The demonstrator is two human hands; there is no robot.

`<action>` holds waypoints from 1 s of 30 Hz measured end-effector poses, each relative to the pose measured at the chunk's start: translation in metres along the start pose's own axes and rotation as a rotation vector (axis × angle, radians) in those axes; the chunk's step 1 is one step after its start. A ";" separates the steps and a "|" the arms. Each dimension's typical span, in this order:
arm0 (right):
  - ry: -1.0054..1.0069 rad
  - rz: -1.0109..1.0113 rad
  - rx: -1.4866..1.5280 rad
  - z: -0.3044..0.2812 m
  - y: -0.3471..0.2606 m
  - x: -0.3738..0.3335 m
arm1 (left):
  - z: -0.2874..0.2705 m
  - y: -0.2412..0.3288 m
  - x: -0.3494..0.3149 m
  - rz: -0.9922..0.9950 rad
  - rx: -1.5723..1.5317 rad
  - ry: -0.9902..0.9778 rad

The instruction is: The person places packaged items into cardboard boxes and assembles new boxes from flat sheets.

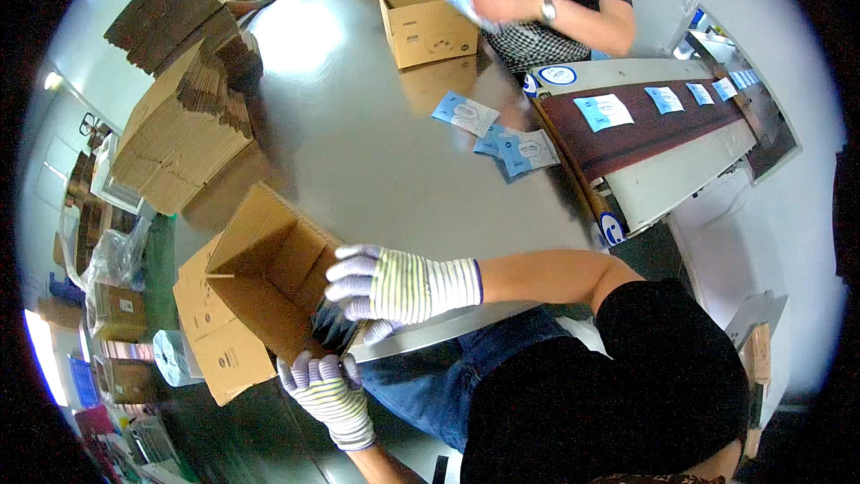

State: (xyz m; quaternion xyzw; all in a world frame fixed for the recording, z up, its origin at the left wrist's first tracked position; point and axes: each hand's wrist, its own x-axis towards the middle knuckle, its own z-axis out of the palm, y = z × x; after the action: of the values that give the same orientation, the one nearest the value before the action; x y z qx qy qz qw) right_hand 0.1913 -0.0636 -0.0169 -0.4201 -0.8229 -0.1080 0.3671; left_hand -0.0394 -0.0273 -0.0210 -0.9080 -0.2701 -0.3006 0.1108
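Note:
An open brown cardboard box [279, 260] tilts toward me at the table's near left edge. Some dark, shiny packets [333, 326] lie inside it, against the near wall; their kind is unclear. My left hand [328, 397], in a striped white glove, has its fingers closed over the box's near rim. My right hand [399, 287], in a matching glove, reaches across the box's right side. Its fingers are stretched out and apart from the thumb, touching the rim and partly hiding it.
Flattened cartons [184, 130] are stacked at the left. Several blue-and-white sachets [528, 151] lie on the metal table [358, 125]. More sachets ride a dark conveyor belt [645, 130] at the right. Across the table a co-worker's hand [506, 3] holds sachets beside another open box [434, 38].

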 end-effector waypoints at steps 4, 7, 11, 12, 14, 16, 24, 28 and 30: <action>0.286 0.276 0.160 0.000 -0.005 -0.027 | 0.005 -0.009 -0.005 -0.105 0.020 0.062; 0.339 0.633 0.214 0.021 -0.004 -0.072 | 0.012 -0.007 -0.003 -0.121 0.020 0.097; -0.183 0.728 -0.042 0.051 -0.013 -0.142 | 0.018 -0.006 -0.004 -0.140 0.036 0.164; -0.264 0.645 -0.147 0.050 -0.016 -0.146 | 0.019 -0.005 -0.003 -0.150 0.039 0.168; -0.275 0.636 -0.132 0.054 -0.016 -0.151 | 0.023 -0.005 -0.001 -0.150 0.035 0.210; -0.273 0.630 -0.094 0.058 -0.015 -0.149 | 0.023 -0.004 0.002 -0.152 0.062 0.264; -0.321 0.664 -0.015 0.058 -0.011 -0.145 | 0.023 -0.006 0.000 -0.195 0.057 0.209; -0.312 0.630 -0.025 0.060 -0.008 -0.147 | 0.020 -0.004 0.002 -0.189 0.043 0.214; -0.304 0.628 -0.027 0.059 -0.008 -0.149 | 0.022 -0.003 0.001 -0.201 0.044 0.196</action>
State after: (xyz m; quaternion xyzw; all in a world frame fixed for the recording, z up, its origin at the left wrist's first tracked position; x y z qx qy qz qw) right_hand 0.2111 -0.1309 -0.1606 -0.6688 -0.6972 0.0632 0.2502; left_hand -0.0297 -0.0163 -0.0371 -0.8399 -0.3541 -0.3916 0.1258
